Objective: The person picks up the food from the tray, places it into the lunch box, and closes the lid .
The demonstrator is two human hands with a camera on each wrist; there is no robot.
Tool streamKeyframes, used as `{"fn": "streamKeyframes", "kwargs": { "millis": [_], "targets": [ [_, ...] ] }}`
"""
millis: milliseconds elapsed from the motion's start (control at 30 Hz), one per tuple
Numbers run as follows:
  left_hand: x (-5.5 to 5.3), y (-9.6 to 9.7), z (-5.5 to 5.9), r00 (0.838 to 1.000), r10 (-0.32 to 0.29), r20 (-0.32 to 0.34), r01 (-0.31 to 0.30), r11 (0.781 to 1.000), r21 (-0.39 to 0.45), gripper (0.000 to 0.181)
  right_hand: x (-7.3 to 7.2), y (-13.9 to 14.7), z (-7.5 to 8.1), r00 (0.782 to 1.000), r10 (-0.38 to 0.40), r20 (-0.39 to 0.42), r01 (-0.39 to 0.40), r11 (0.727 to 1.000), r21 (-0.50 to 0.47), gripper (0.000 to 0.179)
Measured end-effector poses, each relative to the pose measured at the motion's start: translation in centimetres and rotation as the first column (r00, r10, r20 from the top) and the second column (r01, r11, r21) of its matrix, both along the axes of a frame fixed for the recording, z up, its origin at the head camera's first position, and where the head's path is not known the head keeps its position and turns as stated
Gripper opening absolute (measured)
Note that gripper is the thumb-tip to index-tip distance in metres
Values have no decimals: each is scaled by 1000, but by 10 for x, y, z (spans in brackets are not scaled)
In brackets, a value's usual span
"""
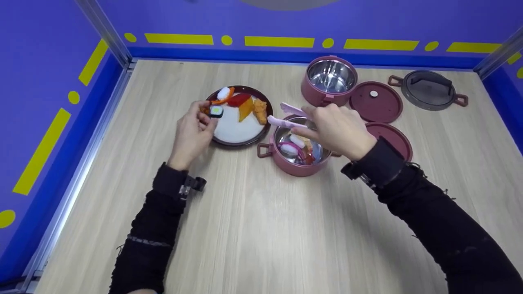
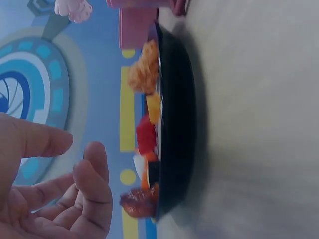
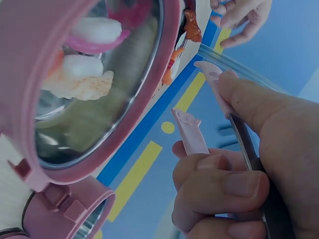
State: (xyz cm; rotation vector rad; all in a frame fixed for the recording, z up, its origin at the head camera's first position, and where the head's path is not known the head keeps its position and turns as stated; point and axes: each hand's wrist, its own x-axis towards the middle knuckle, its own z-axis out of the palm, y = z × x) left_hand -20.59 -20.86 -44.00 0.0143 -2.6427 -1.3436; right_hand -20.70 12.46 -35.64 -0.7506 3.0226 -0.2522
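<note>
My right hand (image 1: 337, 128) grips pink-tipped tongs (image 3: 192, 135) over a pink pot (image 1: 300, 170), their two tips spread apart with nothing between them. Inside that pot lie toy sushi pieces (image 1: 289, 149) with white rice and a shrimp-like piece (image 3: 82, 85). At the left edge of a dark-rimmed plate (image 1: 233, 132) is my left hand (image 1: 192, 134), fingers loosely bent, thumb apart from them and nothing held. Close to its fingertips sit a sushi roll (image 1: 216, 111) and a glossy brown piece (image 2: 139, 201). A fried-chicken-like piece (image 1: 260, 111) and red and yellow pieces (image 1: 239, 100) share the plate.
Behind the pot stands a second pink pot (image 1: 316, 96) with a steel inside. Two dark red lids (image 1: 376, 104) lie to the right, beside a grey see-through lid (image 1: 427, 96) with handles. Blue panels (image 1: 278, 24) wall the table's back and sides.
</note>
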Motion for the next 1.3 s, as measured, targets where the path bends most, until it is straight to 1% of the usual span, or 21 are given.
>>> {"fn": "streamKeyframes", "kwargs": {
  "millis": [100, 200, 267, 367, 500, 600, 700, 833, 1000, 1167, 1300],
  "targets": [
    [-1, -15, -5, 997, 66, 28, -65, 998, -25, 47, -8, -7, 1, 998, -27, 63, 27, 1000, -1, 56],
    [-2, -28, -10, 992, 111, 62, -108, 993, -55, 50, -15, -12, 0, 994, -52, 99, 52, 999, 2, 57],
    [-3, -33, -14, 988, 129, 88, -124, 990, -66, 51, -19, -16, -1, 994, -60, 93, 60, 998, 6, 56],
    [-4, -39, -20, 981, 143, 128, -132, 987, -88, 51, -25, -23, -3, 995, -72, 74, 71, 997, 12, 57],
    [-5, -43, -25, 975, 119, 187, -104, 991, -88, 52, -32, -34, -6, 994, -89, 70, 87, 996, 24, 62],
    [-5, -43, -26, 970, 80, 229, -72, 996, -44, 52, -37, -41, -8, 992, -102, 75, 100, 995, 23, 64],
    [-5, -42, -28, 964, 50, 261, -57, 998, 18, 51, -42, -47, -9, 990, -121, 77, 119, 993, 21, 62],
    [-6, -41, -30, 958, 36, 285, -58, 996, 70, 51, -47, -53, -12, 987, -142, 77, 140, 990, 36, 59],
    [-7, -40, -30, 951, 15, 308, -47, 994, 98, 50, -52, -59, -17, 983, -158, 93, 153, 986, 61, 59],
    [-7, -38, -32, 951, -7, 308, -34, 991, 127, 50, -54, -64, -21, 980, -172, 103, 164, 983, 88, 62],
    [-7, -38, -33, 951, -13, 309, -36, 988, 152, 51, -54, -69, -24, 981, -170, 98, 160, 982, 104, 66]
  ]
}}
